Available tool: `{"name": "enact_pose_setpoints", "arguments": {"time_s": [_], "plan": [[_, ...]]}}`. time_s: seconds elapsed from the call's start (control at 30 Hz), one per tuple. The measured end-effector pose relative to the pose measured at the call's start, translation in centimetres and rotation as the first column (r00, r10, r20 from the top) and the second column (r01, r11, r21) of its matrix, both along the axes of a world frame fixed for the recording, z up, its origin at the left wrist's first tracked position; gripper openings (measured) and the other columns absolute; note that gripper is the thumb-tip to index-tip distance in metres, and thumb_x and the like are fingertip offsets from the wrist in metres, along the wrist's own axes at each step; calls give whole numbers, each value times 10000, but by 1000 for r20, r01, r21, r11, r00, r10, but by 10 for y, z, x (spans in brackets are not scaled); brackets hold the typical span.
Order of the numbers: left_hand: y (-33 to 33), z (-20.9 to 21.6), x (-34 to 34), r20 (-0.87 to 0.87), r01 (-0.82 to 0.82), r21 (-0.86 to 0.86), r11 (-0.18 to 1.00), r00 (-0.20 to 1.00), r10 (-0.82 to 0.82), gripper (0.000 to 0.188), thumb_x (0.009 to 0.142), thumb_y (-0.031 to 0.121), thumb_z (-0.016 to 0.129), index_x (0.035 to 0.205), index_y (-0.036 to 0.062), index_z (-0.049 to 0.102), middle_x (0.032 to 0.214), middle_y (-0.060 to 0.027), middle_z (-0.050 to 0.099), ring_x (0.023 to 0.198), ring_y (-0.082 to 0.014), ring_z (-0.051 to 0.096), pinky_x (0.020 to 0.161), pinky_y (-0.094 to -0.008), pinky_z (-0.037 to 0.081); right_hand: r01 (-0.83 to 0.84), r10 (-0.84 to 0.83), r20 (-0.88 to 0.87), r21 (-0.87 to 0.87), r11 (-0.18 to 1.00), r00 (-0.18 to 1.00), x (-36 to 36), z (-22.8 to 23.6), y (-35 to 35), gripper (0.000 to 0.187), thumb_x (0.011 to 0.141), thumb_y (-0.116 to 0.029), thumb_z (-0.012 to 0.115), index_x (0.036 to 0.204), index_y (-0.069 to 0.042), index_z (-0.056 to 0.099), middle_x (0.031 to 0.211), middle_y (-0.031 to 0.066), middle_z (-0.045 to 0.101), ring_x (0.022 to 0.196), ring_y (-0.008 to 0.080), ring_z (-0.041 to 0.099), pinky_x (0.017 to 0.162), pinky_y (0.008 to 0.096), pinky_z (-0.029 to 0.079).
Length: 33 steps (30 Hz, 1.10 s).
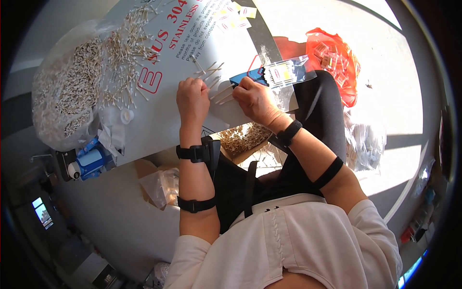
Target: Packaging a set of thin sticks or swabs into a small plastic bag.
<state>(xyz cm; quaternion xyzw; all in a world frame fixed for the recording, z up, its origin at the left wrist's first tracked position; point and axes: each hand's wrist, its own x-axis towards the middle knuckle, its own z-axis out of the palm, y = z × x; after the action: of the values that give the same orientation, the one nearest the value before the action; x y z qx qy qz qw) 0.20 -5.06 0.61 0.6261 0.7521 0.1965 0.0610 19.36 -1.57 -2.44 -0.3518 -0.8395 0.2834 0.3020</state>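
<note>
Over the grey steel-topped table, my left hand (193, 98) is closed with its fingers curled under. What it may hold is hidden, and loose cotton swabs (211, 72) lie just beyond its fingertips. My right hand (257, 100) is closed on a few cotton swabs (222, 95), whose tips stick out toward the left hand. Right behind its knuckles sits a blue piece (244, 77) with a dark jagged edge. Against that lies a clear plastic bag (299, 68) holding swabs and a white-and-yellow card (280, 73).
A large clear bag (45, 103) full of swabs stands at left, beside a loose heap (126, 53). Small cards (236, 19) lie at the far edge. A red bag (353, 65) of small packs is at right. Below the table edge is a box of swabs (245, 137).
</note>
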Motion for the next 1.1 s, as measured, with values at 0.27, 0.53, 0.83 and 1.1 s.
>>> {"name": "enact_pose_setpoints", "arguments": {"time_s": [0.27,0.53,0.83,1.1], "plan": [[12,6,4,41,-20,91,996,999,16,110,768,119,711,763,48,626,832,-76,614,890,-272,572,774,-396,480,-2,2,-4,-8,1000,1000,0,-1,-1,61,819,-108,588,766,-79,581,830,90,529,705,302,615,597,404,511],[71,9,-14,33,-423,-336,841,888,459,169,749,223,721,777,61,685,818,-139,695,869,-306,655,738,-421,528,-6,6,8,15,1000,1000,-1,1,-1,48,809,-92,594,767,-78,575,823,90,523,695,302,610,590,406,507],[77,5,-39,-97,-49,-244,969,995,26,147,790,156,702,858,31,667,835,-96,689,779,-263,661,714,-392,519,-18,17,-32,-25,1000,999,0,2,-1,91,789,-26,639,798,-84,569,815,88,497,685,304,586,591,391,482],[47,0,-29,25,102,-21,995,995,-101,163,725,107,751,840,58,647,890,-82,623,908,-286,593,786,-397,502,-2,2,6,-9,1000,1000,-1,3,-1,45,819,-97,592,778,-85,580,814,80,523,680,298,613,576,409,510]]}}
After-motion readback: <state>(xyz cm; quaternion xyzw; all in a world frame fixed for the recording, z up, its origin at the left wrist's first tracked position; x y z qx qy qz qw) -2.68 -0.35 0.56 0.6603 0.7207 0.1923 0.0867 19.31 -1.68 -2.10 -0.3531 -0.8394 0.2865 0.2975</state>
